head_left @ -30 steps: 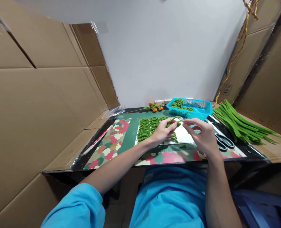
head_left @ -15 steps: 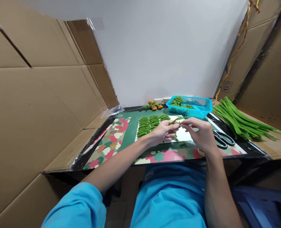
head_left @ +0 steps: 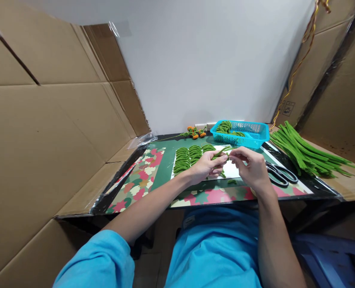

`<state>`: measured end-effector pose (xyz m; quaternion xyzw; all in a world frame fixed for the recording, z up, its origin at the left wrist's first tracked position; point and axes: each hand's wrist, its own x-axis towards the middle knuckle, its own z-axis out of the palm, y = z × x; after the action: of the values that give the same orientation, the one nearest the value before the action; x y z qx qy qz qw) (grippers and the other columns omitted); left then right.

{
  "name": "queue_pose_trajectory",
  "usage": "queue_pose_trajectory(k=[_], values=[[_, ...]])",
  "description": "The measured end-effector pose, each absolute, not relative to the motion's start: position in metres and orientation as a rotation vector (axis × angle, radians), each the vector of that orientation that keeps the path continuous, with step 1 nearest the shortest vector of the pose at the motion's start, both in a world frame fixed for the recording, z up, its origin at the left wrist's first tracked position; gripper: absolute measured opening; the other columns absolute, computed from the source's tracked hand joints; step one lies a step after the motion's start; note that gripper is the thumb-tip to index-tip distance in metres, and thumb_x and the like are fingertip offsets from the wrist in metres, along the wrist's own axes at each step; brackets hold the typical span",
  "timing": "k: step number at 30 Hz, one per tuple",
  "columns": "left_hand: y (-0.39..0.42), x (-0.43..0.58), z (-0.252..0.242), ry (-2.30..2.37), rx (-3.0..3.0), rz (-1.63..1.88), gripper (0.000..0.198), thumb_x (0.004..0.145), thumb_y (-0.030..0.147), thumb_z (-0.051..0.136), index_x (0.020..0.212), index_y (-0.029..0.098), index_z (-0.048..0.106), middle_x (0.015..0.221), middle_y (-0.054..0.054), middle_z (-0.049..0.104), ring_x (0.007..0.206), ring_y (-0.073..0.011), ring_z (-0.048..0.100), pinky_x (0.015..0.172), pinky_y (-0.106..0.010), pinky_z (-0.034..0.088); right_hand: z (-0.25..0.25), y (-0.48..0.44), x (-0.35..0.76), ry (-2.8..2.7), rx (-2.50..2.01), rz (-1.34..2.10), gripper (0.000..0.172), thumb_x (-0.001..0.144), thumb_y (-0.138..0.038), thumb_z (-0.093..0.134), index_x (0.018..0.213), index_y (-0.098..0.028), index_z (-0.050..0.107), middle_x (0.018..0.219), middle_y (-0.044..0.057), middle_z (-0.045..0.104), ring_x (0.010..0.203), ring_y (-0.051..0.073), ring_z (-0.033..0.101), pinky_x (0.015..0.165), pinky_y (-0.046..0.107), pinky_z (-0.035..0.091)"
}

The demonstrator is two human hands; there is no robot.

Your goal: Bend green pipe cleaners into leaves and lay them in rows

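My left hand [head_left: 207, 166] and my right hand [head_left: 249, 168] meet above a white sheet [head_left: 233, 170] on the table. Both pinch one green pipe-cleaner piece [head_left: 222, 151], the left at its near end, the right fingertips at the other. Rows of bent green pipe-cleaner leaves [head_left: 189, 157] lie on the sheet just left of my hands. A small green scrap [head_left: 231, 182] lies below my hands.
A blue basket [head_left: 240, 134] with green pieces stands behind my hands. Black scissors [head_left: 281, 175] lie to the right, beside a bundle of long green pipe cleaners [head_left: 305, 154]. Small orange flowers [head_left: 195, 133] lie at the back. Cardboard walls enclose the table.
My right hand has moved left and closed in on the green piece, so both hands now pinch it close together. The view shifted slightly.
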<state>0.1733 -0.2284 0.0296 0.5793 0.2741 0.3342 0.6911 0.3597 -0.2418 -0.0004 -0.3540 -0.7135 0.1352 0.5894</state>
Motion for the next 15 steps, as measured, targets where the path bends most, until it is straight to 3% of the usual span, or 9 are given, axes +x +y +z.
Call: queue_pose_trajectory(k=[7,12,15], values=[[-0.228,0.172,0.028,0.629,1.341,0.755,0.045,0.084,0.053,0.084,0.093,0.017,0.059,0.07,0.006,0.05,0.046,-0.0025,0.034,0.041,-0.019,0.021,0.01,-0.252,0.369,-1.735,-0.816,0.253,0.012,0.1,-0.025,0.063,0.093,-0.023,0.072,0.089,0.004,0.074,0.078,0.02,0.07,0.072,0.034,0.057],[-0.23,0.172,0.029,0.65,1.436,0.742,0.045,0.085,0.054,0.083,0.095,0.017,0.06,0.063,0.007,0.044,0.047,-0.0047,0.036,0.043,-0.02,0.026,0.017,-0.257,0.367,-1.705,-0.845,0.193,0.02,0.103,-0.034,0.063,0.115,-0.026,0.075,0.116,0.008,0.074,0.092,0.023,0.071,0.072,0.035,0.059],[-0.232,0.174,0.028,0.653,1.525,0.746,0.044,0.087,0.054,0.081,0.098,0.016,0.061,0.062,0.007,0.046,0.045,-0.0049,0.038,0.044,-0.021,0.029,0.014,-0.253,0.366,-1.705,-0.875,0.136,0.018,0.103,-0.032,0.061,0.106,-0.025,0.077,0.106,0.008,0.076,0.086,0.023,0.07,0.074,0.038,0.059]])
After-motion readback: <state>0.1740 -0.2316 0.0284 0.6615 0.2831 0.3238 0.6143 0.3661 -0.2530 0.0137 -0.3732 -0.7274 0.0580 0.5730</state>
